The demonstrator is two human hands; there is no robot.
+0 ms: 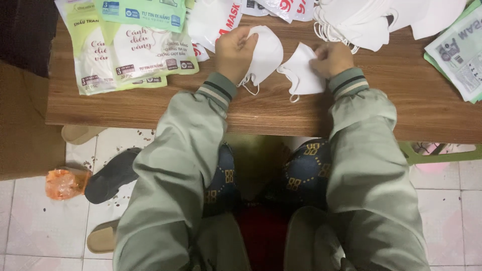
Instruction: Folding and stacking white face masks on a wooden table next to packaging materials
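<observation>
My left hand [234, 52] grips a folded white face mask [266, 55], lifted slightly off the wooden table [150, 108], its ear loop dangling near my cuff. My right hand [331, 59] pinches the upper right edge of a second white mask [301, 75] that lies flat on the table. The two masks touch at their inner edges. Both arms wear pale green jacket sleeves with striped cuffs.
A pile of several white masks [361, 22] lies at the far right-centre. Green-and-white flat packets [130, 50] lie at the left, more printed packets [459, 52] at the right edge. Under the table are sandals [110, 175] and an orange bag [63, 183] on tiled floor.
</observation>
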